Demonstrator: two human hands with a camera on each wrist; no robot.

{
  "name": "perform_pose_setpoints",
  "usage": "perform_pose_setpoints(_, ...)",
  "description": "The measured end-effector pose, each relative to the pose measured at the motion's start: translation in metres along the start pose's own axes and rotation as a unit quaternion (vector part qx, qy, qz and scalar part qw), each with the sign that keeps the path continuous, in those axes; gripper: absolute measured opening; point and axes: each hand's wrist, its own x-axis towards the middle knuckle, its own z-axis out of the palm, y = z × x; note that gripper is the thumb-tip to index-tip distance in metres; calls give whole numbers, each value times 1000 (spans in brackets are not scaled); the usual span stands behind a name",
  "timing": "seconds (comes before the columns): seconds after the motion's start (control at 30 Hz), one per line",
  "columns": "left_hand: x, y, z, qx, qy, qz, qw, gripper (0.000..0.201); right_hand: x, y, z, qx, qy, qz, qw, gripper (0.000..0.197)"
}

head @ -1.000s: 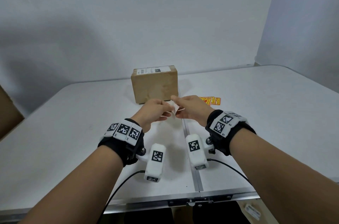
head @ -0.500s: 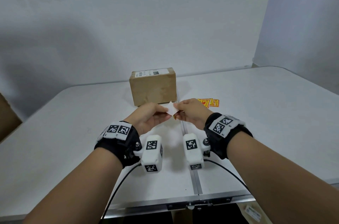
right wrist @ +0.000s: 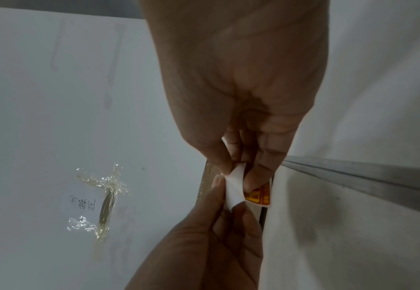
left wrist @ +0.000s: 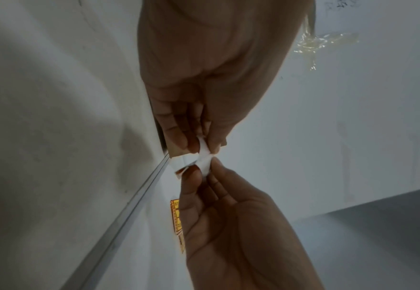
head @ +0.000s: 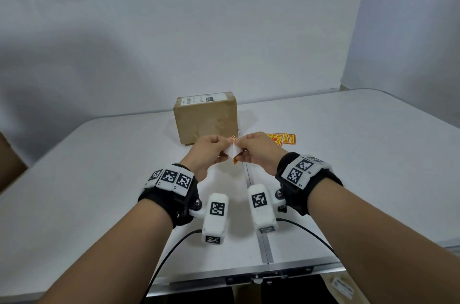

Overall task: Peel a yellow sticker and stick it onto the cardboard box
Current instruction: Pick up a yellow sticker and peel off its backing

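Both hands meet above the table in front of the cardboard box (head: 206, 120), which stands upright with a white label on top. Between them is a yellow sticker (head: 235, 160) with its white backing (head: 231, 150) toward the head camera. My left hand (head: 221, 150) pinches its left side and my right hand (head: 242, 148) pinches its right side. In the right wrist view the white backing (right wrist: 234, 188) curls away from the yellow printed face (right wrist: 259, 194) under my right fingers. The left wrist view shows the white backing (left wrist: 205, 157) pinched between both hands.
Several spare yellow stickers (head: 282, 139) lie on the white table (head: 361, 154) right of the box. A metal seam (head: 263, 246) runs down the table's middle. A brown object (head: 10, 161) shows at the far left. Clear tape (right wrist: 105, 196) sticks to the wall behind.
The flat white piece held between my hands is now bent, with yellow showing at its edges. Both hands stay close together in front of the box.
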Motion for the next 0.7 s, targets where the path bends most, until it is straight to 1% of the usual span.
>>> perform_pose_setpoints(0.1, -1, -1, 2, -6, 18, 13, 1000, 16, -2, 0, 1, 22, -1, -1, 1000, 29)
perform_pose_setpoints(0.2, 0, 1, 2, -23, 43, 17, 999, 15, -3, -2, 2, 60, -4, -3, 998, 21)
perform_pose_setpoints(0.3, 1, 2, 3, -45, 61, 17, 997, 15, -2, -4, 2, 83, -5, -9, 997, 26)
perform_pose_setpoints(0.4, 1, 3, 4, -55, 63, 18, 996, 14, -2, -7, -1, 93, -23, -8, 995, 20)
perform_pose_setpoints(0.47, 0, 4, 3, -19, 48, 23, 998, 15, -4, -9, -4, 91, -36, 3, 995, 18)
perform_pose_setpoints(0.57, -2, 7, 0, 40, 17, 35, 998, 15, -7, -10, -6, 43, -54, 20, 997, 27)
perform_pose_setpoints(0.7, -6, 12, -2, 84, 14, 41, 996, 14, -6, -11, -3, -7, -40, 23, 999, 46)
